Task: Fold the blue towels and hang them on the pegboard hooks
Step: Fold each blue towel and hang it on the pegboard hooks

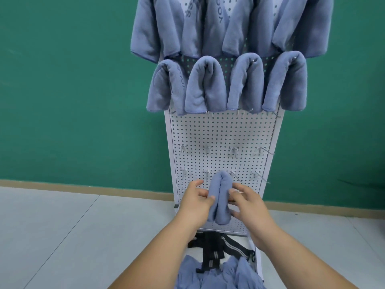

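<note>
Left hand (196,200) and right hand (249,203) hold one towel (220,197) under four others (205,86).

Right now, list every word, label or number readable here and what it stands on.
"YO", rest lost in a fold: stitched down a top-row towel.
Stitched letters on the next top-row towel to its left: too distorted to read.
Stitched letters on the leftmost second-row towel: too blurred to read.
Pegboard: no text visible.

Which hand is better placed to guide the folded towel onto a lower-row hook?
Likely right. The right hand grips the folded towel just below the bare hook beside its top; the left hand holds the far side.
</note>
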Demonstrator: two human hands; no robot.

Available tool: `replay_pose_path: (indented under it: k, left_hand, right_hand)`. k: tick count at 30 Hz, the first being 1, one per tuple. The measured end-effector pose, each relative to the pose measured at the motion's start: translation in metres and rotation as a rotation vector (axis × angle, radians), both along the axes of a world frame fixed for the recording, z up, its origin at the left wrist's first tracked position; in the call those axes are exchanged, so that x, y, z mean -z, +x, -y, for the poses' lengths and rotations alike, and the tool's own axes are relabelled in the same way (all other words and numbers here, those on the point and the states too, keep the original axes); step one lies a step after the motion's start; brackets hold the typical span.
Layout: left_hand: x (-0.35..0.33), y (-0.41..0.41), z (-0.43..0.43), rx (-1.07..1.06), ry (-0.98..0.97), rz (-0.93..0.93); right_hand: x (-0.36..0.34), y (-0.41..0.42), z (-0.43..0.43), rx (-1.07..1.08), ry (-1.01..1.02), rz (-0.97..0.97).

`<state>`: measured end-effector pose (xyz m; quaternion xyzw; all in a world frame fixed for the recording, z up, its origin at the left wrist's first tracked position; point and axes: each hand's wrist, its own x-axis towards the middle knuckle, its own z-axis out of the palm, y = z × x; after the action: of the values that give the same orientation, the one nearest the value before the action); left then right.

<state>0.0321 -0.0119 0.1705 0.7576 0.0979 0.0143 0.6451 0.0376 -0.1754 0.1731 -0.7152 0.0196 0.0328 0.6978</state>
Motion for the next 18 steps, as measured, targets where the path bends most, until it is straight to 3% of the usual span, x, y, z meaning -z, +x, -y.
replay_pose_path:
  k: [4, 11, 18]
  left_hand:
    - [-0.005, -0.010, -0.012, 0.090, 0.018, 0.044]
    - [-0.038, -0.027, -0.048, -0.058, -0.088, 0.198]
    - [-0.090, -0.018, -0.086, -0.268, 0.168, 0.449]
  right_hand:
    - [-0.005, -0.010, -0.025, 0.000, -0.235, 0.157]
    - [-0.024, -0.017, -0.075, 0.084, -0.265, 0.323]
    - [-0.089, -0.001, -0.125, 0.111, -0.315, 0.506]
